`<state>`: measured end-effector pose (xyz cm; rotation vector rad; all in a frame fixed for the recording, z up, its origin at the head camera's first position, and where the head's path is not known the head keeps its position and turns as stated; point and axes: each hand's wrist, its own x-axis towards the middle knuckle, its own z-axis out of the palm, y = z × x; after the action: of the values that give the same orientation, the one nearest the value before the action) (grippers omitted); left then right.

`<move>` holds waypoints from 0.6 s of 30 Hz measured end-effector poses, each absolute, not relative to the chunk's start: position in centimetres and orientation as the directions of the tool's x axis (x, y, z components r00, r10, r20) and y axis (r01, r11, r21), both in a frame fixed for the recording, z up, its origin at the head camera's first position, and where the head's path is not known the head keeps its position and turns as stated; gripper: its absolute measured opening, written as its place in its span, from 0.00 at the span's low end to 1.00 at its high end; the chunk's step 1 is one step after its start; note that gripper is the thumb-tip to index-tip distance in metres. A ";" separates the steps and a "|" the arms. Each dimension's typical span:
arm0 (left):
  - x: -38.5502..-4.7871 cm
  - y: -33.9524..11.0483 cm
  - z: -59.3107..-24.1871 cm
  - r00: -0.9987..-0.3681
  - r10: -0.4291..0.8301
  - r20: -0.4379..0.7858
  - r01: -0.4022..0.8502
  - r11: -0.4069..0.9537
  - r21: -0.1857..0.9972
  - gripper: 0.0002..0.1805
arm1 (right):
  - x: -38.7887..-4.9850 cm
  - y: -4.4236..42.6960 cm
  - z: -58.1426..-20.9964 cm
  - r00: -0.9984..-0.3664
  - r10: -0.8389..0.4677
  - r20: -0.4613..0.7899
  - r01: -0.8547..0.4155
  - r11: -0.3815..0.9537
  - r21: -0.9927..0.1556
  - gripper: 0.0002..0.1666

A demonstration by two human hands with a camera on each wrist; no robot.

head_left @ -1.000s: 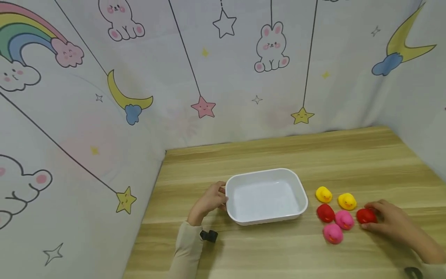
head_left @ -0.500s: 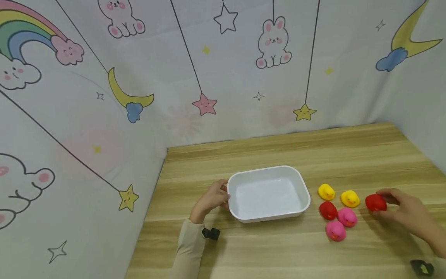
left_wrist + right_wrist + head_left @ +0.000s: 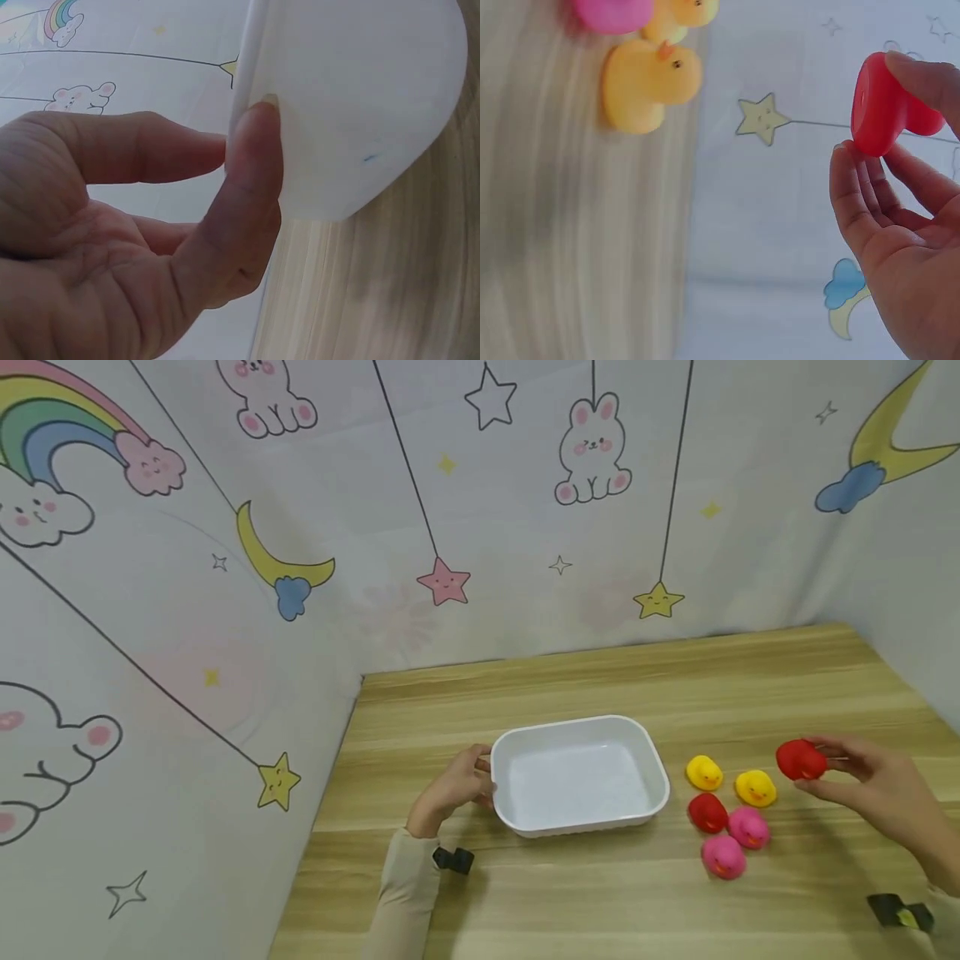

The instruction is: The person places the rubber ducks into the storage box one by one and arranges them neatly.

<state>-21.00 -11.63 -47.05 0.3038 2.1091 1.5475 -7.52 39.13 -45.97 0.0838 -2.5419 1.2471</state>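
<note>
My right hand (image 3: pixel 881 781) holds a red duck (image 3: pixel 801 760) up off the table, right of the other ducks; in the right wrist view the thumb and fingers pinch this red duck (image 3: pixel 881 105). At the left end of the white tray (image 3: pixel 510 745), my left hand (image 3: pixel 453 789) grips the rim. The left wrist view shows thumb and fingers of my left hand (image 3: pixel 180 195) pinching the wall of the tray (image 3: pixel 352 97). Nothing lies inside the tray.
Right of the tray stand two yellow ducks (image 3: pixel 704 772) (image 3: pixel 755 788), another red duck (image 3: pixel 708 812) and two pink ducks (image 3: pixel 748 827) (image 3: pixel 723 857), close together on the wooden table (image 3: pixel 600 893). Patterned white cloth (image 3: pixel 517 618) rises behind and left of the table.
My right hand has taken the red duck from the table, first rightward, then upward away from the other ducks. The left hand keeps its grip on the tray; the head view has shifted slightly.
</note>
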 end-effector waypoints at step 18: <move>-21.3 -11.8 -47.1 -0.842 0.468 -0.268 -0.117 0.326 0.938 0.37 | -10.1 36.0 -43.2 -0.933 -0.125 0.336 -0.343 0.587 -0.733 0.30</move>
<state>-21.27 -11.77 -47.14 0.3081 2.0959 1.5448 -10.10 36.00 -43.23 0.3868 -2.5691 1.2664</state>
